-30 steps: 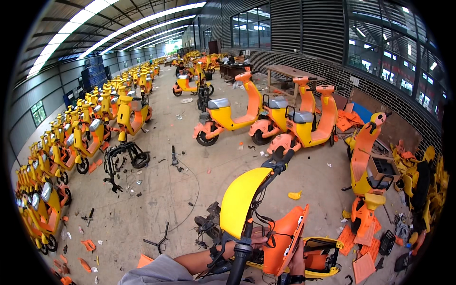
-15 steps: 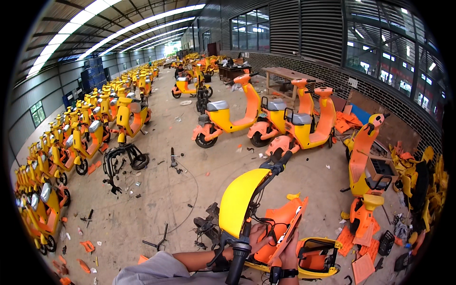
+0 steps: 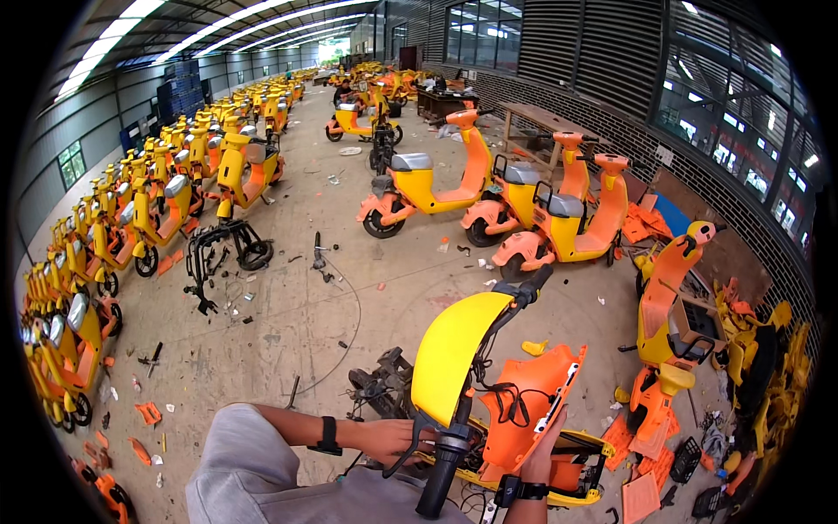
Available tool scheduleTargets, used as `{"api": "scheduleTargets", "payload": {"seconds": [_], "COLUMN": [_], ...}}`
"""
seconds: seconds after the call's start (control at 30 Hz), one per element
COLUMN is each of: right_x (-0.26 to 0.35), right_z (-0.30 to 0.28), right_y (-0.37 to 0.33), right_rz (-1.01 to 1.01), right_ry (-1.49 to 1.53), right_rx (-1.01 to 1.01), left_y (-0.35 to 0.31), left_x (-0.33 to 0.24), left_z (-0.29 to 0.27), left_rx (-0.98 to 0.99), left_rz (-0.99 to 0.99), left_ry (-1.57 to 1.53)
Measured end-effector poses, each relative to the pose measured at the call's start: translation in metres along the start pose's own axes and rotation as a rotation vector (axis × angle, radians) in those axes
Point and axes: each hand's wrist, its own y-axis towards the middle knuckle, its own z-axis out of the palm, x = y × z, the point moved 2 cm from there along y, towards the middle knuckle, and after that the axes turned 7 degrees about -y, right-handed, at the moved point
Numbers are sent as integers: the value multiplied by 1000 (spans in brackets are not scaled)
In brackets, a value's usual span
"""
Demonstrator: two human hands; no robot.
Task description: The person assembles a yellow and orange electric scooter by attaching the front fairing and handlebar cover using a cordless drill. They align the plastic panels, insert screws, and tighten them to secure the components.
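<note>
In front of me a partly dismantled scooter shows its yellow headlight cover (image 3: 457, 358) and a black handlebar grip (image 3: 443, 472). My right hand (image 3: 546, 447), with a black band at the wrist, grips the lower right edge of an orange plastic panel (image 3: 524, 410). The panel stands tilted, and black cables hang across its inner face. My left hand (image 3: 388, 439) reaches behind the brake lever towards the scooter's exposed inside. Its fingers look stretched out, with the tips hidden by the lever and grip. Below the panel lies the scooter's open yellow body (image 3: 580, 499).
Orange and yellow scooters (image 3: 436, 183) stand ahead, with dense rows (image 3: 175, 188) along the left. A bare black frame (image 3: 223, 249) and a long cable (image 3: 359, 314) lie on the floor. Loose orange panels (image 3: 642, 498), black crates (image 3: 686, 458) and piled yellow parts (image 3: 786, 375) fill the right.
My left hand has drawn back leftward from behind the orange panel to beside the brake lever. The panel is tilted more upright, still in my right hand. The view has shifted slightly.
</note>
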Motion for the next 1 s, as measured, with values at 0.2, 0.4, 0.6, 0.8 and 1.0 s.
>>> {"api": "scheduleTargets", "payload": {"seconds": [0.2,0.4,0.6,0.8,1.0], "right_x": [20,29,34,28,16], "right_z": [34,52,63,75,108], "right_y": [-21,-15,-14,-3,0], "right_rz": [-43,-58,-61,-61,26], "right_ry": [-22,-66,-157,-212,-438], "right_rx": [28,-10,88,290,231], "left_y": [-107,-8,76,85,91], "left_x": [71,90,63,75,51], "left_z": [-43,-107,-122,-109,-112], "left_rx": [-406,-1124,-918,-918,-976], "left_rz": [-711,-625,-629,-598,-574], "left_ry": [103,-474,-753,-634,-1002]}}
